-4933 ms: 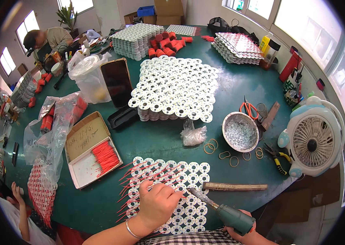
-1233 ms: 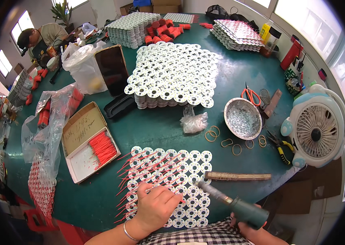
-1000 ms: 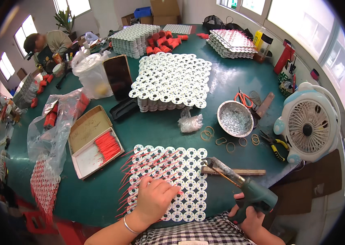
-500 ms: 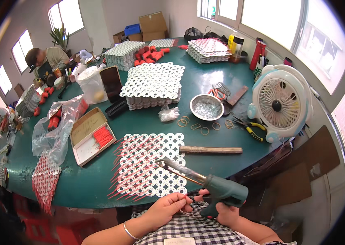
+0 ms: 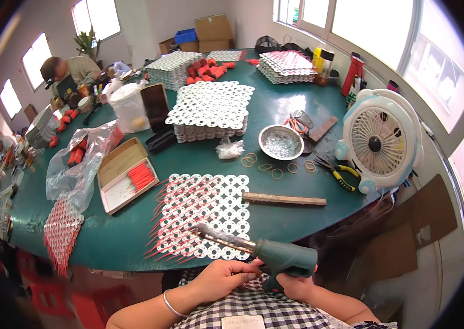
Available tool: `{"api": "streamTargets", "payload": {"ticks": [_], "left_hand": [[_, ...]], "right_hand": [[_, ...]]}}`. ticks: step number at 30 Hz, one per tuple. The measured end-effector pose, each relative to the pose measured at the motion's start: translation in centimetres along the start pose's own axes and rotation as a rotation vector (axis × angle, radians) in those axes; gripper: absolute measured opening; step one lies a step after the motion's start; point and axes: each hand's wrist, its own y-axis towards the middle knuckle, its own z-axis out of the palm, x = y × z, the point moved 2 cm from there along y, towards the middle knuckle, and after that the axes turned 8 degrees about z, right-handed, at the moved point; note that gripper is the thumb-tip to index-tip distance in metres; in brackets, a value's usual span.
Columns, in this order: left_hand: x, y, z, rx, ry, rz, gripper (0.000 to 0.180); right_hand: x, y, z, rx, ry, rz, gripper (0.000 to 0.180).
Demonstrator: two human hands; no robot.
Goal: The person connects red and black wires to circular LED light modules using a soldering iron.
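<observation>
My right hand (image 5: 296,285) is wrapped around the handle of a dark green soldering gun (image 5: 289,256). Its long metal tip points left over a panel of white round circuit boards (image 5: 230,204). Thin red wires (image 5: 180,219) lie slanted across the left part of this panel; the boards on its right side show no wires. My left hand (image 5: 225,278), with a silver bangle at the wrist, is closed just below the gun's front end. Its fingertips pinch together near the gun, and what they hold, if anything, is hidden.
A wooden strip (image 5: 284,199) lies right of the panel. Left of it stands an open box (image 5: 112,198) of red wires. Beyond are a metal bowl (image 5: 280,142), rubber bands, pliers (image 5: 346,176), a fan (image 5: 377,143) and a stack of white panels (image 5: 210,107). A co-worker (image 5: 70,74) sits far left.
The soldering gun and my right hand have moved left, bringing the tip lower over the wired boards. My left hand has shifted slightly left. The whole view has tilted a little.
</observation>
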Motion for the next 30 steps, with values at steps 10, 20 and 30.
{"api": "streamTargets", "payload": {"ticks": [10, 20, 30], "left_hand": [[-0.2, 1.9, -2.7, 0.042, -0.163, -0.168, 0.023], [0.8, 3.8, -5.3, -0.158, -0.307, -0.238, 0.021], [-2.6, 1.0, -8.8, -0.334, 0.629, 0.305, 0.017]], "right_hand": [[1.8, 3.4, -0.4, 0.023, -0.054, -0.09, 0.042], [1.1, 7.0, -0.1, -0.03, 0.165, 0.096, 0.041], [1.7, 6.2, -2.0, -0.102, 0.514, 0.202, 0.056]]}}
